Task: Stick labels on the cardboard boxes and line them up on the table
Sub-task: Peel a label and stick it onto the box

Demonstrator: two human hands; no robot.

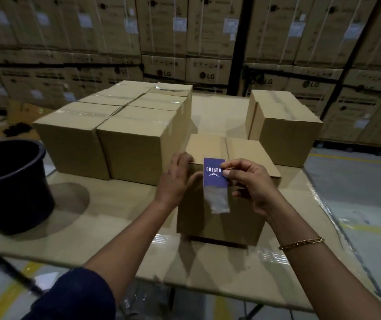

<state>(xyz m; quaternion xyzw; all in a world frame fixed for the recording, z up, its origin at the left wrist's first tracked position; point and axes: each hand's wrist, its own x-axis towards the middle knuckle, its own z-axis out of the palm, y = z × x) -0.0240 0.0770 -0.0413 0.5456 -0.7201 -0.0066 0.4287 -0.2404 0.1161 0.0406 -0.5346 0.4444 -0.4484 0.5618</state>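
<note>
A cardboard box (242, 218) stands near the table's front edge, slightly tilted with its front bottom lifted. A blue label (215, 173) with white lettering lies against the box's upper front face, a strip of clear tape hanging below it. My right hand (252, 183) pinches the label's right edge between thumb and fingers. My left hand (178, 179) holds the box's top left corner, its thumb next to the label's left edge.
Several taped boxes (125, 125) stand in a tight block at the back left, one more box (284, 125) at the back right. A black bucket (9, 181) sits at the left on the cardboard-covered table (115, 227). Stacked cartons fill the background.
</note>
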